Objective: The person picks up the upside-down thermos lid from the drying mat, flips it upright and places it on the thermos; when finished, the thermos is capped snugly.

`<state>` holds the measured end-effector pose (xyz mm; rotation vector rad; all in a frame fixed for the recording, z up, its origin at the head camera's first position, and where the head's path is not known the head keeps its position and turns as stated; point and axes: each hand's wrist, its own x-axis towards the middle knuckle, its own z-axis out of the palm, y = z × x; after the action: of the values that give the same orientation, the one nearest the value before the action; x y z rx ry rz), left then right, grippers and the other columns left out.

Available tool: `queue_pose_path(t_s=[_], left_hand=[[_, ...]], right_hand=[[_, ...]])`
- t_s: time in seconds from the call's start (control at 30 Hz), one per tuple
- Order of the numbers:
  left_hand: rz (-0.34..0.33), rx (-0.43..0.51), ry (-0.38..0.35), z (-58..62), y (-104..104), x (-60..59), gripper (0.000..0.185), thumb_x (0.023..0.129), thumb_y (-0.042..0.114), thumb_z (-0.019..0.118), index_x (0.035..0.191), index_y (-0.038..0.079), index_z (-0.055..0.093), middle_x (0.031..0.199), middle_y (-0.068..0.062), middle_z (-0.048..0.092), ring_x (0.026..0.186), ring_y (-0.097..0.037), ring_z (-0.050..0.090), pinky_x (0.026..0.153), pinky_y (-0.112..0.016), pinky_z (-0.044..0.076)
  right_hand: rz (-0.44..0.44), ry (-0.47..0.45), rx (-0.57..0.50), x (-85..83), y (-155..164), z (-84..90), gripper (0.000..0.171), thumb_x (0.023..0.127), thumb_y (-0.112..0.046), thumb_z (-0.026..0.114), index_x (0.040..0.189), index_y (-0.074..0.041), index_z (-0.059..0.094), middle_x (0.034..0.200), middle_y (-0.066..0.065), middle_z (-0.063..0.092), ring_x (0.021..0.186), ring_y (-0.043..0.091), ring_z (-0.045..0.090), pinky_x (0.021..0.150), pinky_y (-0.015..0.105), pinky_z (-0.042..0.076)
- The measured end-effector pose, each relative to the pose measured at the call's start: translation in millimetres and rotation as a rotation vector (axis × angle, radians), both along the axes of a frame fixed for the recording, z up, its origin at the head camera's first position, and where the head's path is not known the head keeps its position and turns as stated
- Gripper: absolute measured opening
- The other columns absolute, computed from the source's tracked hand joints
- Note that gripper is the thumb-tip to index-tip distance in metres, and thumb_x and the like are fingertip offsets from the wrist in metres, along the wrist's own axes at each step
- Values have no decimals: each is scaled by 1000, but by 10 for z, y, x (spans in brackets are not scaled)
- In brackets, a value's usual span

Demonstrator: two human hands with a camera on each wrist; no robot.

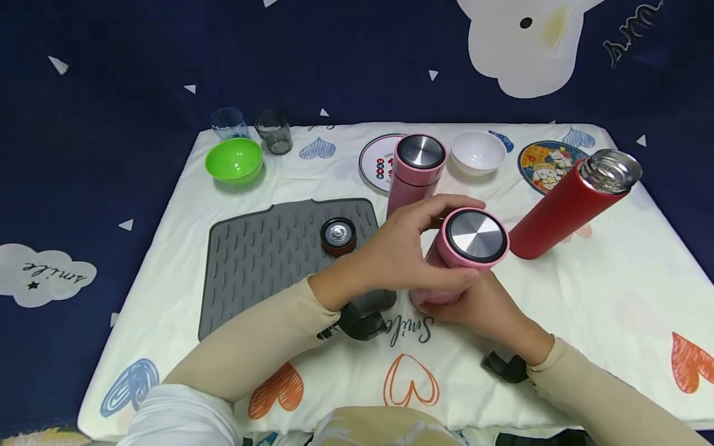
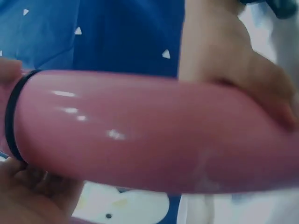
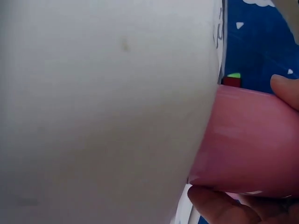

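Both hands are on a pink thermos bottle (image 1: 437, 297) with a silver-topped lid, tilted in front of the person. My left hand (image 1: 409, 248) grips it at the lid (image 1: 476, 236), thumb and fingers on opposite sides. Lower down, my right hand (image 1: 488, 303) holds the bottle's body. In the left wrist view the thermos body (image 2: 154, 133) shows a dark ring below the lid; the right hand (image 2: 229, 51) lies against its far end. The right wrist view has the bottle's base end (image 3: 252, 140) between the right thumb and fingers (image 3: 219, 205).
Behind stands another pink thermos (image 1: 417, 173). A lidless red thermos (image 1: 569, 204) leans at the right. One small lid (image 1: 338, 235) lies on the grey mat (image 1: 262, 260). Further back are a green bowl (image 1: 234, 161), two glasses (image 1: 273, 133), a white bowl (image 1: 478, 153) and round mats (image 1: 549, 164).
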<state>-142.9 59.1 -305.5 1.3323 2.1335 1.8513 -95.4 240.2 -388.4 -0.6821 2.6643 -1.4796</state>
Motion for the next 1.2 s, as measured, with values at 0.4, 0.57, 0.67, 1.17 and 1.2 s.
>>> queue_pose_path(t_s=[0.4, 0.57, 0.67, 1.17, 1.2], left_hand=[[-17, 2, 33, 3, -28, -12, 88, 66, 16, 88, 136, -1, 36, 125, -9, 52, 113, -9, 51, 99, -27, 42], [-12, 41, 41, -9, -59, -22, 97, 62, 14, 90, 138, -2, 33, 125, -9, 51, 114, -12, 50, 99, -29, 43], [-8, 37, 42, -24, -48, -23, 98, 62, 15, 91, 138, -1, 33, 127, -10, 50, 115, -11, 49, 98, -29, 43], [-36, -33, 40, -17, -58, -70, 88, 62, 18, 93, 128, -1, 38, 123, -7, 48, 113, -11, 49, 96, -28, 44], [-20, -43, 52, -14, -71, -63, 89, 61, 20, 94, 128, -1, 39, 122, -7, 48, 112, -11, 49, 96, -27, 44]], right_hand=[[19, -19, 3, -80, 52, -170, 56, 67, -33, 92, 111, -22, 59, 102, -10, 61, 92, 9, 57, 80, 24, 47], [10, -36, 1, -67, 13, -105, 52, 65, -22, 94, 107, -21, 62, 99, -9, 62, 91, 9, 57, 80, 25, 47], [-9, -39, 10, -6, -15, 18, 50, 64, -14, 93, 103, -16, 63, 95, -7, 62, 87, 11, 57, 78, 24, 46], [0, -45, -14, 66, -20, 193, 44, 66, -7, 90, 101, -14, 64, 92, -6, 63, 85, 12, 58, 77, 25, 48], [8, -43, -11, 63, -28, 191, 44, 67, -7, 90, 100, -15, 63, 92, -6, 63, 85, 12, 58, 77, 25, 48]])
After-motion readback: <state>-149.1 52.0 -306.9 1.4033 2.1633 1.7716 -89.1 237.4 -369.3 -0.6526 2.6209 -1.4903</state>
